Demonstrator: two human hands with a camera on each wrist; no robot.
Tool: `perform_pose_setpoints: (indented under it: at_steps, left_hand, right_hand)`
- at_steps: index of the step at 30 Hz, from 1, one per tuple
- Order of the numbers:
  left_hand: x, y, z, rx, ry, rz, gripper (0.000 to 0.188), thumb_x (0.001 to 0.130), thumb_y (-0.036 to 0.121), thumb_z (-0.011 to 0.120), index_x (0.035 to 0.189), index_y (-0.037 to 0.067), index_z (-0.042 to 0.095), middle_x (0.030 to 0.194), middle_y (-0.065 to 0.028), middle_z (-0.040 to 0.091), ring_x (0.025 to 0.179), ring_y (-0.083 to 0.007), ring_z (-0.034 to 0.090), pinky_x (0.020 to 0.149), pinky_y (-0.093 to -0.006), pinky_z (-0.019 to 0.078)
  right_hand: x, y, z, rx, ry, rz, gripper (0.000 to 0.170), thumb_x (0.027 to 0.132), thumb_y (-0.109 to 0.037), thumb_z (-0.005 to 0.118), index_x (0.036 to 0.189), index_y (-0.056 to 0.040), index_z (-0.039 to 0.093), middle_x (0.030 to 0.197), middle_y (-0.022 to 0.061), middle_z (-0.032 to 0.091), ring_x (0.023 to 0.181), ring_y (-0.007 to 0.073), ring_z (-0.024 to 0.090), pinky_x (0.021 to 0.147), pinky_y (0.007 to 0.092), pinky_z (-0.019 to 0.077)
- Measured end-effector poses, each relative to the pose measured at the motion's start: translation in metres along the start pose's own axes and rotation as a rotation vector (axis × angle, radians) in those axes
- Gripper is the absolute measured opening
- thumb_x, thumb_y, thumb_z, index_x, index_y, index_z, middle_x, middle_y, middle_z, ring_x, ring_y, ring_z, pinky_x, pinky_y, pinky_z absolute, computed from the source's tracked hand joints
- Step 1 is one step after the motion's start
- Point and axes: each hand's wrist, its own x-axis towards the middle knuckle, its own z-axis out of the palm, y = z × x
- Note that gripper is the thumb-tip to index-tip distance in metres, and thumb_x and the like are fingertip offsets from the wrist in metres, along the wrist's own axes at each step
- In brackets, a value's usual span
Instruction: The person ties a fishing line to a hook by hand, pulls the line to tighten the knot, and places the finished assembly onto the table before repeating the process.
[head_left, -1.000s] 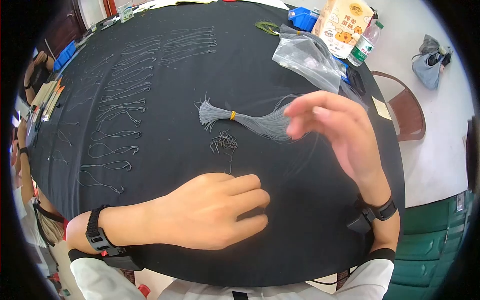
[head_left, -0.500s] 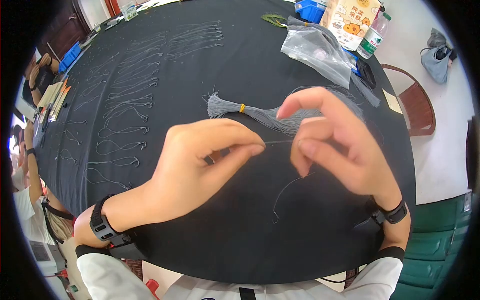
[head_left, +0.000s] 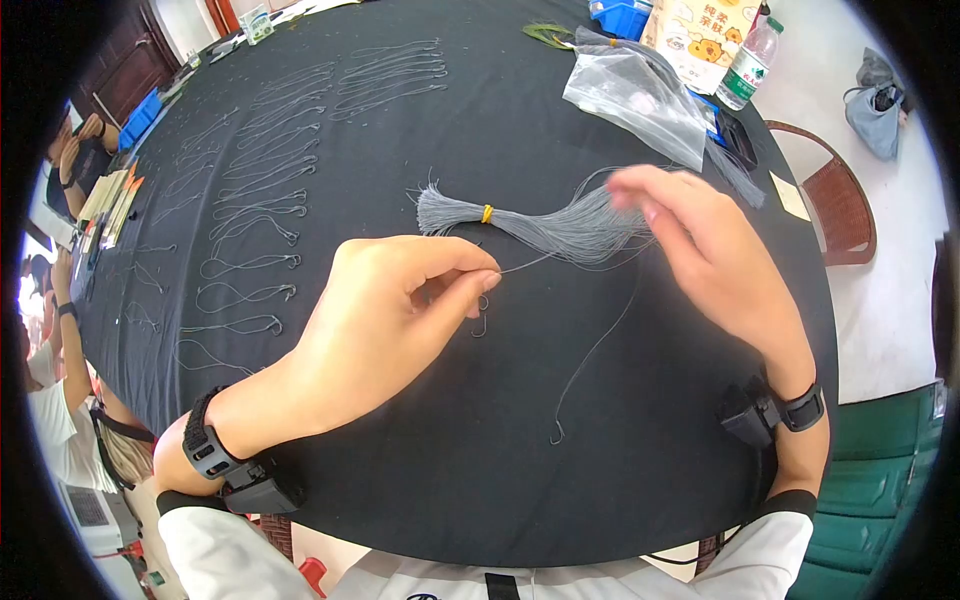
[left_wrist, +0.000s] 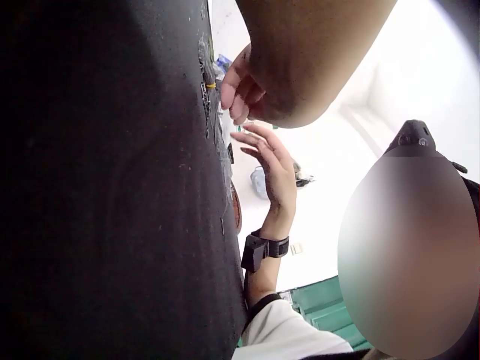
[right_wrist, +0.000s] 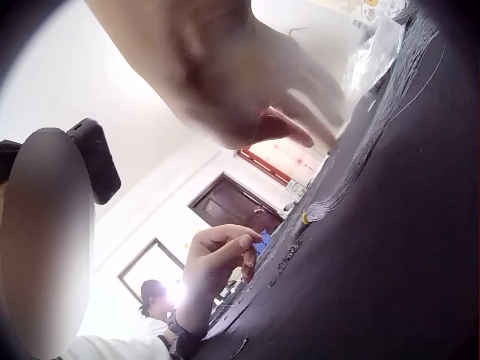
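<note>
Thumb and forefinger of my left hand (head_left: 375, 320) pinch a thin grey fishing line (head_left: 528, 264) that runs off to the right; the tip of the pinch is hidden by the fingers. Just below those fingertips shows a small dark fish hook (head_left: 480, 325). My right hand (head_left: 705, 245), slightly blurred, hovers with fingers extended by the loose end of the grey line bundle (head_left: 570, 232), which a yellow band (head_left: 487, 214) ties near its cut end. A separate curved line ends in a fish hook (head_left: 557, 435) in front of the bundle.
Looped lines with hooks (head_left: 235, 325) lie in rows on the black cloth (head_left: 640, 490) to the left. At the back right are a clear plastic bag (head_left: 635, 105), a water bottle (head_left: 750, 65) and a printed tissue pack (head_left: 705, 40). Another person's arm (head_left: 68, 310) shows at far left.
My left hand has risen from near the table front and now pinches a line. The right hand came down beside it, then moved back toward the bundle. A hooked line now shows in front.
</note>
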Motion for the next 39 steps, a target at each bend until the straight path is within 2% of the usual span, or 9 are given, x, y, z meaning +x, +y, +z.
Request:
perform_pose_setpoints:
  at_steps: [3,6,8,15,21,26,30,33,39]
  left_hand:
    - [0.0,0.006,-0.001,0.031,-0.068,-0.037,0.011,0.087,0.002,0.063,0.096,-0.002,0.069,0.079,-0.0075,0.069,0.065,-0.0086,0.064,0.055,-0.0215,0.049]
    - [-0.003,0.003,0.003,0.078,-0.101,0.033,0.011,0.087,0.002,0.063,0.096,-0.003,0.068,0.078,-0.009,0.068,0.062,-0.0095,0.064,0.054,-0.0227,0.0486]
    - [-0.004,0.003,0.004,0.107,-0.114,0.082,0.011,0.087,0.002,0.063,0.095,-0.002,0.067,0.077,-0.0095,0.068,0.061,-0.0104,0.064,0.054,-0.0234,0.0485]
    - [-0.003,0.002,-0.004,0.392,-0.097,0.147,0.006,0.082,0.001,0.061,0.088,-0.001,0.064,0.075,-0.0153,0.063,0.063,-0.0254,0.064,0.057,-0.0323,0.0493]
    - [-0.001,-0.003,-0.007,0.456,-0.075,0.073,0.005,0.081,0.001,0.059,0.084,-0.002,0.061,0.074,-0.0179,0.062,0.066,-0.0319,0.064,0.058,-0.0364,0.0487]
    - [0.002,0.002,-0.011,0.438,-0.122,0.034,0.009,0.082,0.001,0.053,0.078,-0.006,0.057,0.075,-0.0233,0.061,0.073,-0.0396,0.06,0.065,-0.0452,0.0476]
    - [0.003,-0.001,-0.012,0.405,-0.123,0.027,0.008,0.083,0.002,0.055,0.083,-0.005,0.059,0.076,-0.0218,0.061,0.072,-0.0371,0.062,0.064,-0.0424,0.0481]
    - [0.002,-0.008,-0.009,0.353,-0.101,0.082,0.008,0.084,0.004,0.059,0.089,-0.002,0.062,0.08,-0.0178,0.062,0.069,-0.031,0.064,0.059,-0.0358,0.0491]
    - [0.006,-0.012,-0.002,0.198,-0.13,0.237,0.013,0.083,0.008,0.068,0.092,0.0,0.063,0.088,-0.0094,0.062,0.074,-0.022,0.063,0.06,-0.03,0.0507]
  right_hand:
    - [0.004,-0.015,0.005,-0.107,0.198,-0.243,0.033,0.087,-0.006,0.057,0.12,-0.0044,0.057,0.114,0.0095,0.063,0.082,0.0186,0.06,0.076,0.0309,0.0475]
    - [-0.005,-0.046,0.023,0.479,-0.038,-0.086,0.042,0.079,-0.001,0.066,0.121,-0.0044,0.056,0.11,0.0062,0.065,0.069,0.0114,0.056,0.061,0.0222,0.046]
    - [-0.008,-0.048,0.039,0.606,-0.157,-0.049,0.026,0.084,-0.007,0.065,0.108,0.0002,0.057,0.091,0.0147,0.067,0.06,0.0198,0.061,0.056,0.0285,0.0483]
    - [-0.01,-0.031,0.059,0.961,-0.236,0.259,0.007,0.09,-0.008,0.061,0.09,-0.0009,0.062,0.063,-0.0012,0.06,0.06,0.0019,0.054,0.053,0.0211,0.0424]
    - [0.0,-0.038,0.06,0.571,-0.226,0.017,0.007,0.084,-0.01,0.066,0.09,-0.0077,0.064,0.055,0.0044,0.056,0.049,0.0125,0.056,0.05,0.0259,0.0413]
    - [0.005,-0.034,0.072,0.512,-0.181,-0.079,0.008,0.082,-0.008,0.068,0.09,-0.0085,0.065,0.052,0.0025,0.052,0.041,0.0095,0.044,0.043,0.0259,0.0322]
    - [0.006,-0.033,0.074,0.447,-0.189,-0.105,0.009,0.082,-0.009,0.069,0.09,-0.008,0.064,0.052,0.0022,0.051,0.042,0.0109,0.043,0.044,0.026,0.032]
    - [0.004,-0.033,0.072,0.424,-0.217,-0.073,0.012,0.084,-0.016,0.067,0.087,-0.0068,0.061,0.056,0.0064,0.057,0.047,0.0224,0.055,0.048,0.0333,0.0399]
    - [-0.007,-0.029,0.072,0.695,-0.106,0.094,0.01,0.087,-0.012,0.065,0.089,-0.0035,0.061,0.055,0.0011,0.052,0.049,0.0056,0.043,0.047,0.0239,0.0347]
